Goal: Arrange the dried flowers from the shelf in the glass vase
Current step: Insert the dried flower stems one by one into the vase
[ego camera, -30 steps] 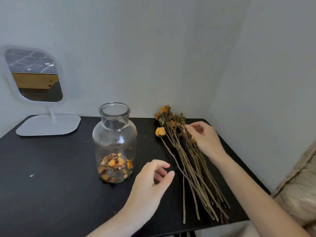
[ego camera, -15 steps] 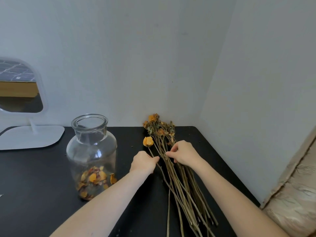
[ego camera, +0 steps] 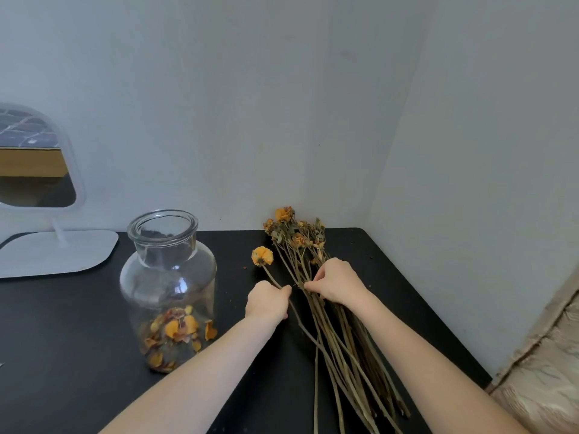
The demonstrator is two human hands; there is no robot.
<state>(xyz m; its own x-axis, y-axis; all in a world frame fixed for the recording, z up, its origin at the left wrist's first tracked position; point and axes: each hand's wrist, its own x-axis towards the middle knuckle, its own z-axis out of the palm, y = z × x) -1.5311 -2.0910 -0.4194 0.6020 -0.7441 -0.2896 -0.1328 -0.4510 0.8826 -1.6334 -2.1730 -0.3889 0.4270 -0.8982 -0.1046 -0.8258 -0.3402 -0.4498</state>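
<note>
A bundle of dried flowers (ego camera: 332, 333) with long stems and orange heads lies on the black shelf (ego camera: 62, 355), heads toward the back wall. One single stem with an orange bloom (ego camera: 262, 256) lies apart at the bundle's left. My left hand (ego camera: 266, 303) is pinched on that single stem. On top of the bundle, my right hand (ego camera: 336, 281) has its fingertips closed on the stems. The clear glass vase (ego camera: 169, 286) stands upright to the left, with dried petals in its bottom.
A white mirror on a flat stand (ego camera: 47, 245) sits at the back left. Two white walls meet in a corner behind the flowers. A beige cushion (ego camera: 545, 380) lies past the shelf's right edge.
My left hand has reached from in front of the vase over to the single stem and closed on it. My right hand has slid down the bundle from the heads to the stems.
</note>
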